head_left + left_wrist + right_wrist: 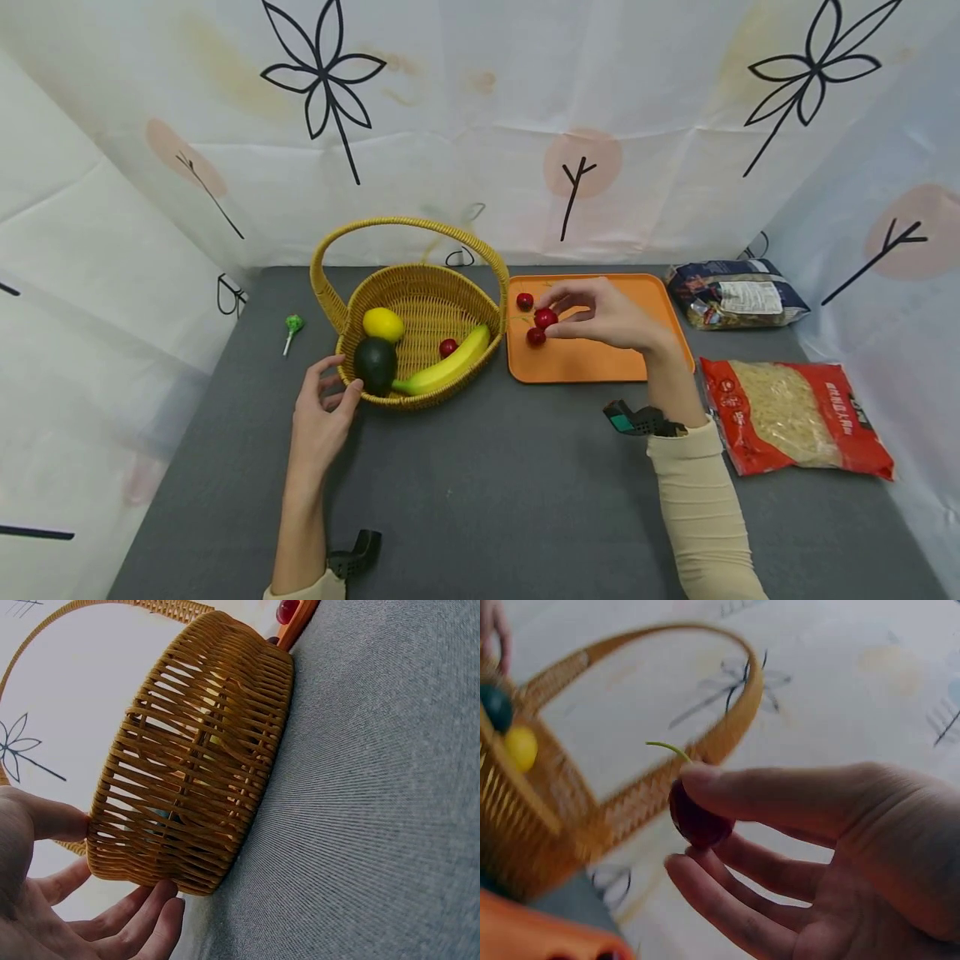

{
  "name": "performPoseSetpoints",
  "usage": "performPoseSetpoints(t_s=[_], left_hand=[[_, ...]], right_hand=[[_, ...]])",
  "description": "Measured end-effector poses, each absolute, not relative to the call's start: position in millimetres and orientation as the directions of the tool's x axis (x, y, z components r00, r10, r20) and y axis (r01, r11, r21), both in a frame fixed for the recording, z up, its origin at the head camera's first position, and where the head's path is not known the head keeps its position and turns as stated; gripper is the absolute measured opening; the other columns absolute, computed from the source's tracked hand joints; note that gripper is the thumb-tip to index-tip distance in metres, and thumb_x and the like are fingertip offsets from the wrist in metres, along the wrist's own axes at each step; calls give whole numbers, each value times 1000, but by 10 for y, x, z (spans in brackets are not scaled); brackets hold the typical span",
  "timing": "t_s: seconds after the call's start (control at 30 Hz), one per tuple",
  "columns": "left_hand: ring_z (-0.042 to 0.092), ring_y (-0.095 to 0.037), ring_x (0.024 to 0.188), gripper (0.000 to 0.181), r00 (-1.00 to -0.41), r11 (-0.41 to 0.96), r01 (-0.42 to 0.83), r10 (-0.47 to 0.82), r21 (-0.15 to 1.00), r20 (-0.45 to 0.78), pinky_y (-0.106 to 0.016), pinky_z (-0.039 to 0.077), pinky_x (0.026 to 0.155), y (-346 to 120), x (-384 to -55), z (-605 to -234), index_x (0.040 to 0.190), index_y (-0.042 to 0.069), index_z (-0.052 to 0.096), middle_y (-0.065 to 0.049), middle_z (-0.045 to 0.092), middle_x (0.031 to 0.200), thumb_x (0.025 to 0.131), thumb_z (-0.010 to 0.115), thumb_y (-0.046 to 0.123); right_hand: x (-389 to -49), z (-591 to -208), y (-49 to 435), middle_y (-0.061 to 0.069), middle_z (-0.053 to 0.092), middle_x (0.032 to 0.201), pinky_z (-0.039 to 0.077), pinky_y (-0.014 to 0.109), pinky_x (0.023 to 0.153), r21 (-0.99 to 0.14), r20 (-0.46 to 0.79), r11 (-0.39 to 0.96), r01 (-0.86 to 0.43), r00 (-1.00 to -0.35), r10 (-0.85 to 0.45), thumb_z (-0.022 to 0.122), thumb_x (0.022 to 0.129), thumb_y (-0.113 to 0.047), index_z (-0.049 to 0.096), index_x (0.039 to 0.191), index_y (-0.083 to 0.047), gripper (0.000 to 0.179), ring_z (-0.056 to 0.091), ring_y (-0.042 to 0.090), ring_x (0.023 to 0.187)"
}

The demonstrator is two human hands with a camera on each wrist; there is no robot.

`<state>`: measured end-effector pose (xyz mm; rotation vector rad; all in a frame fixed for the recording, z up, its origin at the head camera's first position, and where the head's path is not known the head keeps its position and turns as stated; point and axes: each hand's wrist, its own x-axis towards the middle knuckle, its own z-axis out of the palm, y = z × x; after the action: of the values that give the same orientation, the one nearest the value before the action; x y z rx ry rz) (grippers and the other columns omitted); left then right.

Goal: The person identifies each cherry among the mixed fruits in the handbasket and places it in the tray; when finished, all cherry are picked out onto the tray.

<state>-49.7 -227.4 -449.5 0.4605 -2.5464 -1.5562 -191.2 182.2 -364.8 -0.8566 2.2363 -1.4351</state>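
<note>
My right hand (600,315) pinches a cherry (697,817) with a green stem between thumb and fingers, raised over the orange tray (585,362). Two more cherries lie on that tray, one (525,302) behind and one (536,337) in front of the held one. On the left, my left hand (322,417) holds the rim and outer side of a yellow wicker basket (187,765). Inside the basket are a lemon (383,324), a dark green avocado (375,366), a banana (450,364) and a cherry (447,347).
The basket's tall handle (408,222) arches above its bowl. A green lollipop (293,325) lies to the left on the grey table (487,500). Right of the tray are a dark blue bag (738,293) and a red bag of pale dry food (798,415).
</note>
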Motion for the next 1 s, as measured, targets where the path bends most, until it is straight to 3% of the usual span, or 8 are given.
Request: performPoseSetpoints(t_s=[0.1,0.33,0.43,0.63,0.83,1.0], left_hand=[[72,-48,122,55,-945,423,-194,-322,885,-53,-10,51,75,-2281,-497,-4492,159,19,47,-24,61,146,109,67,30],[72,-47,121,55,-946,422,-194,-318,886,-55,-10,51,76,-2287,-499,-4494,159,20,47,-24,61,145,109,67,31],[72,-47,122,55,-948,421,-193,-314,886,-58,-10,51,77,-2285,-496,-4496,159,20,47,-23,62,146,109,67,31],[73,-47,121,55,-947,422,-183,-318,888,-44,-10,52,76,-2280,-494,-4505,159,20,48,-24,62,146,109,67,30],[72,-47,121,55,-948,422,-186,-314,887,-49,-10,52,77,-2281,-492,-4499,159,20,47,-24,62,146,109,67,29],[73,-47,121,55,-947,429,-191,-316,883,-51,-10,51,77,-2278,-494,-4496,159,19,47,-23,62,145,109,67,29]], right_hand=[[-2013,-3846,1977,21,72,131,62,30,95,-859,-8,422,-289,-818,-576,79,98,-7,72,129,-2,32,68,39,120],[-2195,-4402,2146,21,73,129,61,53,100,-745,-61,611,-269,-884,-464,82,97,-8,73,128,-3,33,73,41,117],[-2214,-4545,2162,20,74,125,61,49,100,-731,-75,637,-245,-899,-432,83,96,-9,73,126,-2,33,74,37,112],[-2206,-4621,2150,18,75,116,55,29,90,-723,-55,650,-234,-918,-392,86,94,-14,72,124,-2,36,71,30,101],[-2201,-4619,2117,19,73,118,55,35,89,-705,-77,674,-221,-921,-382,87,95,-22,70,128,-1,43,68,30,100],[-2197,-4626,2109,18,72,116,53,31,83,-700,-78,681,-214,-925,-371,88,93,-22,70,124,-1,41,65,28,94]])
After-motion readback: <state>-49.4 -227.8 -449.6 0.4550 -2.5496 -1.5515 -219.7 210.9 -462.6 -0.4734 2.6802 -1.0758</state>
